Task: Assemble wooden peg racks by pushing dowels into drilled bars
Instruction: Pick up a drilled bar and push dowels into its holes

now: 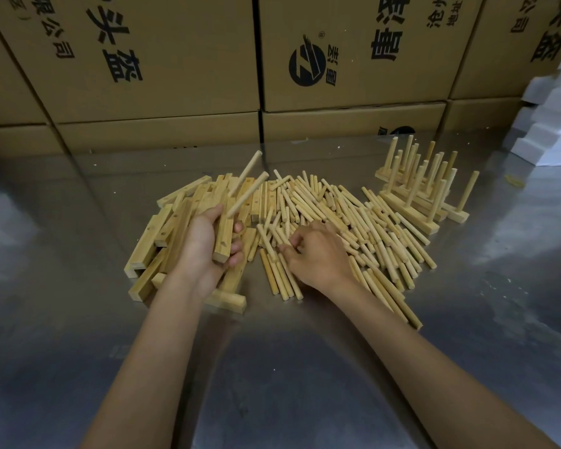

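Head view: a drilled bar (pixel 223 236) with two dowels (pixel 245 186) seated is being gripped by the left hand (pixel 204 244) above the bar pile (pixel 162 234); loose dowels (pixel 337 218) are being pinched by the right hand's (pixel 318 254) curled fingers on the metal table (pixel 272 367).

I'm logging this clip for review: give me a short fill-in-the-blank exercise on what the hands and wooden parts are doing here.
1. The left hand grips a drilled bar with ____ dowels already standing in it.
2. The right hand reaches into the pile of loose ____.
3. The finished peg racks stand to the ____ of that pile.
4. Behind the steel table stand stacked ____ boxes.

Missing words: two; dowels; right; cardboard
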Available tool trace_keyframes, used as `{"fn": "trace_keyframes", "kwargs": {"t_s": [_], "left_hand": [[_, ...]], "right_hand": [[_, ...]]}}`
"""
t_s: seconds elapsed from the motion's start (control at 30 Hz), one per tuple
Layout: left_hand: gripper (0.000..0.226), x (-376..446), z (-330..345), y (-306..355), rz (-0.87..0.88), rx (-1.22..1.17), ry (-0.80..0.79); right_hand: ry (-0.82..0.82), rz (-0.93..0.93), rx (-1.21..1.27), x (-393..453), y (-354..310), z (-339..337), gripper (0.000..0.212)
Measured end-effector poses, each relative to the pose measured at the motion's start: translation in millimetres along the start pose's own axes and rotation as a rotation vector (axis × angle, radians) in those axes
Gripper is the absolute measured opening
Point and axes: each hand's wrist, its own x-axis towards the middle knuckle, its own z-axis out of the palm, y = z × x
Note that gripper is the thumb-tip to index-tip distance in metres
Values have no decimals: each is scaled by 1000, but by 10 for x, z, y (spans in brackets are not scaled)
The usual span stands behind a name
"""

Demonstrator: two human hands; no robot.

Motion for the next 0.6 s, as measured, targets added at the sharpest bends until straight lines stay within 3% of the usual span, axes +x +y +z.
{"fn": "trace_keyframes", "kwargs": {"t_s": [0.17,0.23,0.33,0.6], "left_hand": [[35,-17,11,-9,-30,-33,-22],[34,-26,27,-21,-25,-16,-35],[35,-37,72,-40,-9,39,-35],[41,-101,146,-54,18,191,27]], "right_hand": [[106,24,174,-58,-14,-258,6],[49,-89,288,-168,-59,-389,4],[-28,-291,392,-346,-190,-491,19],[191,-599,7,-488,-349,-477,28]]}}
